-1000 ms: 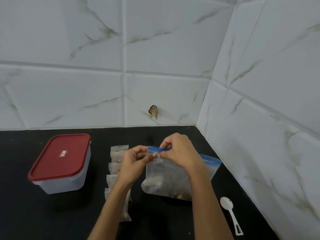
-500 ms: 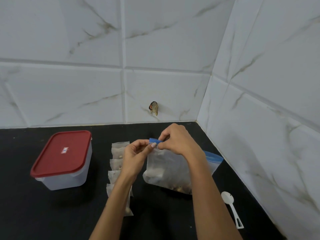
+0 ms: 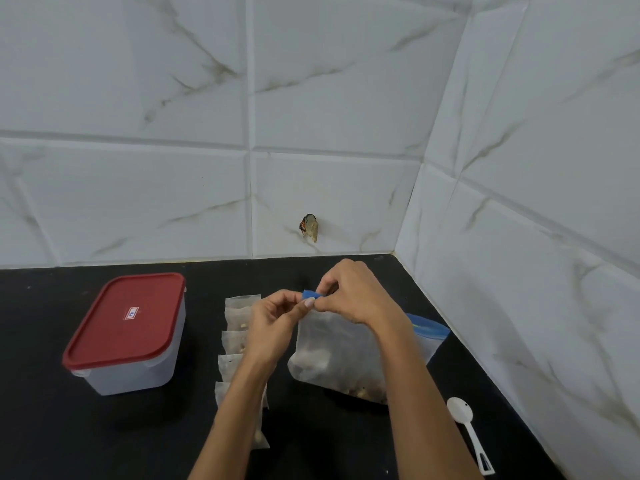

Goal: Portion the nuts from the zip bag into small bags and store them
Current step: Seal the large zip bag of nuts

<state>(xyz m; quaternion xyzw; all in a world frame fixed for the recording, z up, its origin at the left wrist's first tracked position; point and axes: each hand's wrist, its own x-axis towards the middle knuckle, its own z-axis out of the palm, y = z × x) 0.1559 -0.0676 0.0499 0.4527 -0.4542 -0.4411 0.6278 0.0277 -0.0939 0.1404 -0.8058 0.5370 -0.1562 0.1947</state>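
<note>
At the left of the frame a clear plastic storage container (image 3: pixel 133 362) with a red lid (image 3: pixel 125 320) stood closed on the black countertop (image 3: pixel 45 427). A small white and red label sat near the middle of the lid.

Just right of it, toward the centre, a column of small bags (image 3: pixel 239 341) lay flat on the counter, one below the other, each overlapping the next. Pale nuts showed through a couple of them, though the left forearm covered much of the column, so their number could not be counted with confidence.

In the centre, the left hand (image 3: pixel 273 323) pinched the near end of the blue seal strip (image 3: pixel 310 294) between thumb and fingertips, its other fingers curled. The right hand (image 3: pixel 356 296) met it from the other side, fingers bent and pinching the same strip, so the two hands nearly touched at the top of the zip bag (image 3: pixel 332 355). The zip bag stood upright on the counter beneath them, translucent, with nuts (image 3: pixel 360 391) settled in its bottom. The rest of its blue top edge trailed out to the right behind the right wrist.

At the lower right a white plastic spoon (image 3: pixel 467 431) lay on the counter, bowl pointing away, near the tiled wall (image 3: pixel 536 237). On the back wall above the hands a small brownish patch (image 3: pixel 309 227) marked one tile.
</note>
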